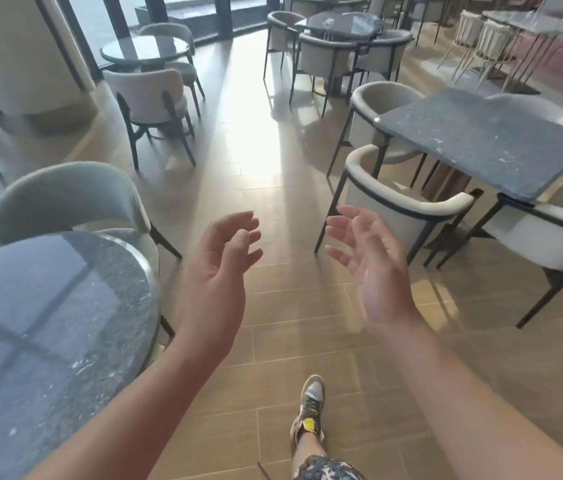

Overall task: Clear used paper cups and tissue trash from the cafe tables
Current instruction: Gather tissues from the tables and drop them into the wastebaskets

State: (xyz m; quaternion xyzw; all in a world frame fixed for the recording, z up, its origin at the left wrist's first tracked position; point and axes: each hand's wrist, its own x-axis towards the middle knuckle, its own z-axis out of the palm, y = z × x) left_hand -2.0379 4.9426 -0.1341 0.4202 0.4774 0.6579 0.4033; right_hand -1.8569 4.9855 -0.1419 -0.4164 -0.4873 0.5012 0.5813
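My left hand (pixel 219 268) and my right hand (pixel 373 268) are raised side by side over the wooden floor, palms turned toward each other. Both hold nothing, and their fingers are loosely curved. I see no paper cup or tissue in this view. A round dark stone table (pixel 48 323) is close at my lower left, its top bare. A square dark stone table (pixel 481 140) stands to the right, also with a bare top.
Pale upholstered chairs ring the tables: one chair (pixel 65 199) behind the round table, two armchairs (pixel 401 209) beside the square one. More tables (pixel 145 50) and chairs stand farther back by the windows. A sunlit floor aisle (pixel 256 150) runs ahead. My foot (pixel 311 407) is below.
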